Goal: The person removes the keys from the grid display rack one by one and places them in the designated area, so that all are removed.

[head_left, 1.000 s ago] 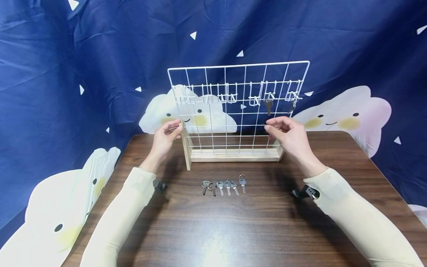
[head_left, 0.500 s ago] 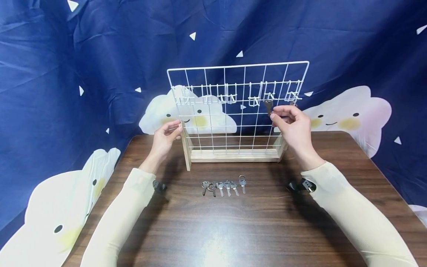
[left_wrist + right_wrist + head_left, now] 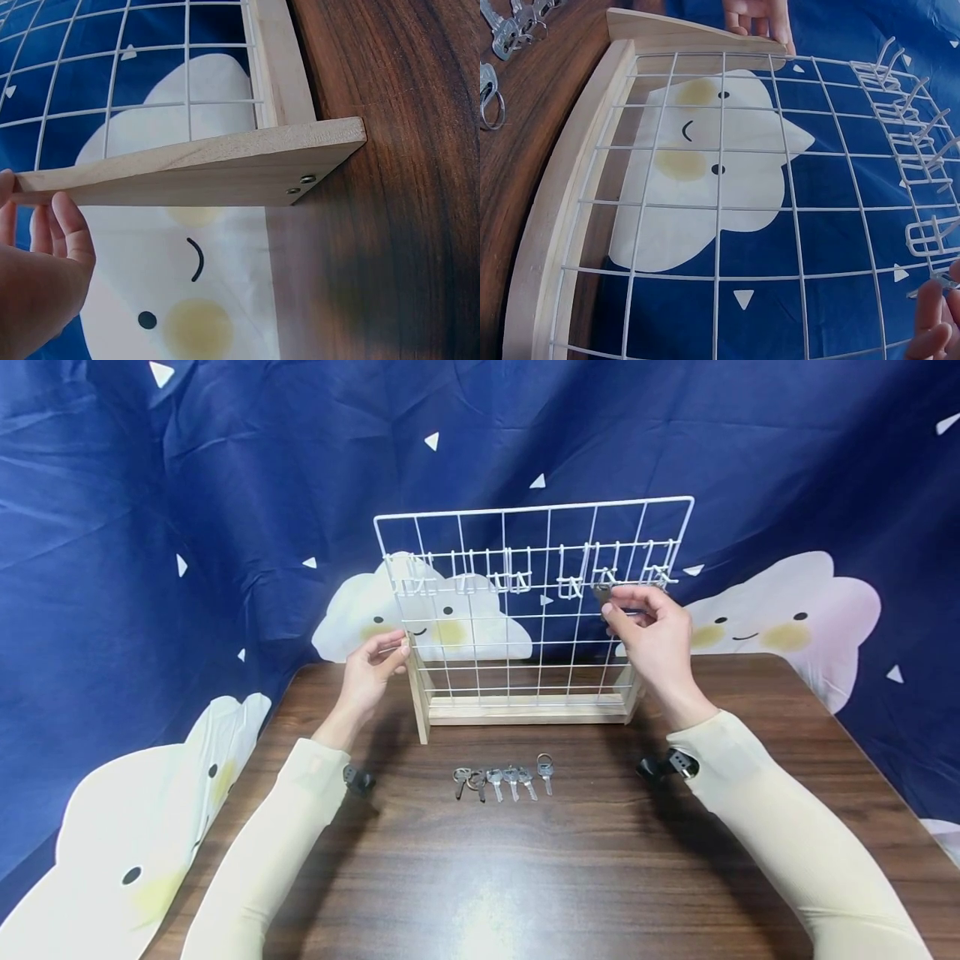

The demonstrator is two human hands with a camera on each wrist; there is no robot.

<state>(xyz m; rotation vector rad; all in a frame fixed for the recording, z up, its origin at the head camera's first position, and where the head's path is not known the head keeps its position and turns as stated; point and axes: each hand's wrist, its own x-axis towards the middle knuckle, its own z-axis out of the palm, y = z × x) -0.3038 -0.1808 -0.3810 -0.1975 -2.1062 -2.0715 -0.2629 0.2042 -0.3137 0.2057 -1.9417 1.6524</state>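
A white wire grid rack with a wooden base [image 3: 525, 716] stands on the table. My left hand [image 3: 367, 668] holds the upper end of its left wooden side panel [image 3: 187, 176] between thumb and fingers. At the right part of the grid my right hand [image 3: 654, 635] pinches a brownish key [image 3: 602, 594] that hangs at a white hook [image 3: 606, 575]. The fingertips cover the key's lower part. In the right wrist view only the fingers [image 3: 928, 319] show, at the lower right corner by the key. Farther right, the last hook [image 3: 658, 574] is partly behind the hand.
Several keys [image 3: 513, 777], some with rings, lie in a row on the brown table [image 3: 480, 860] before the rack. More white hooks [image 3: 517, 582] hang along the grid to the left. A blue cloth with clouds [image 3: 300, 460] hangs close behind.
My right hand has risen from below the hanging key and now pinches it; a second key on the rightmost hook has become hidden. The left hand has stayed on the side panel.
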